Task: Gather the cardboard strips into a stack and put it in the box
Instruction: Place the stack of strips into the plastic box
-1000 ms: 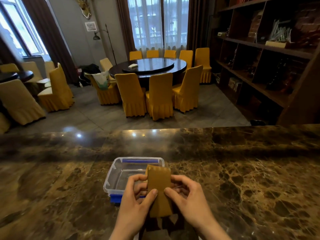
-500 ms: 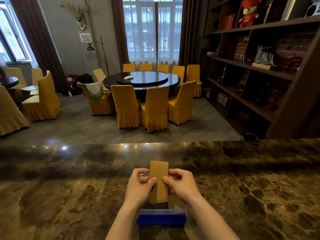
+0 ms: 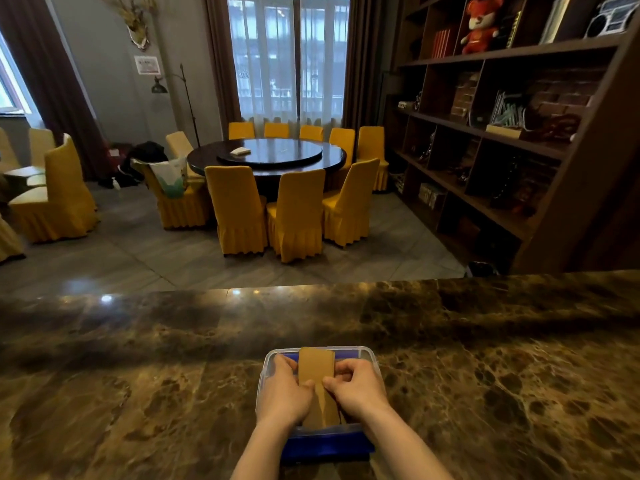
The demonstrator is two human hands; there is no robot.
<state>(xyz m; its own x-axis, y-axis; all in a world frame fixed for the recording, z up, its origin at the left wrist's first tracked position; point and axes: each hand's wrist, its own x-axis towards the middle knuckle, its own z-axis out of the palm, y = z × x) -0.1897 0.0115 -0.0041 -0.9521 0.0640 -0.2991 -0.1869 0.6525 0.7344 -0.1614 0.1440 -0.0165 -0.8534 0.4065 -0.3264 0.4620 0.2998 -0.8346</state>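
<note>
Placing step: left hand (image 3: 282,393) and right hand (image 3: 360,389) clamp cardboard stack (image 3: 317,375) inside box (image 3: 372,362); next, likely lower flat, release.

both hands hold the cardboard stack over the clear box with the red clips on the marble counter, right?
Not quite: the head view shows the clips are blue, not red. Otherwise yes: the left hand and right hand hold the cardboard stack over the clear box on the marble counter.
</note>
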